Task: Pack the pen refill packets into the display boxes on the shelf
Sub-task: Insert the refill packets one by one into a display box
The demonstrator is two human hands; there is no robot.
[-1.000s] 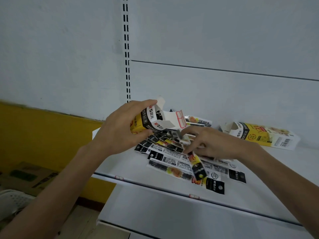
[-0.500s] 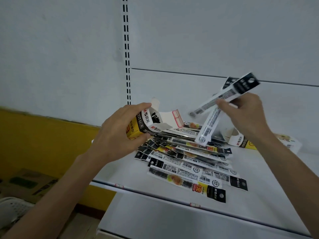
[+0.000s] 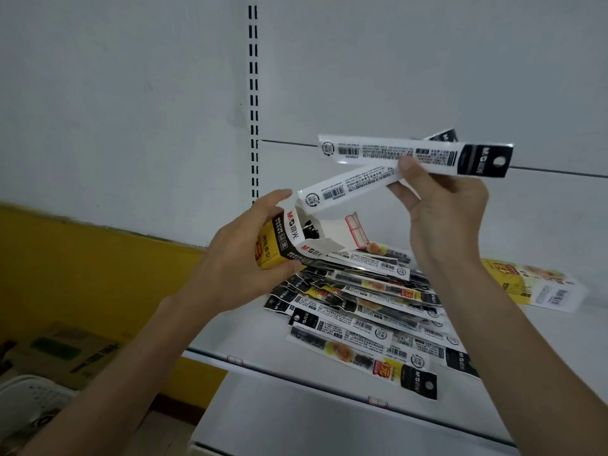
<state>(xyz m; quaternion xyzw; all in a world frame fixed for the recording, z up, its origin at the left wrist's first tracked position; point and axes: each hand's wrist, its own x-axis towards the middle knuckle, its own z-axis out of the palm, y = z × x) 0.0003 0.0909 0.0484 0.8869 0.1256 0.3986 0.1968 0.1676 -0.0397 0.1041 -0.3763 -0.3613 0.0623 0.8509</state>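
- The left hand grips the box, thumb along the top edge and fingers curled under the base. The box is lifted off the shelf, open mouth turned to the right and flaps loose.
- The right hand pinches two packets between thumb and fingers, held up and to the right of the box.
- The upper packet lies almost level. Its black header is right of the grip and its barcode end is left of it.
- The lower packet crosses under it and slants down to the left. Its low end is just at the box mouth, by the left thumb.
- Below both hands the pile of packets is fanned out on the shelf.
- A second box lies flat on the shelf, right of the right forearm.
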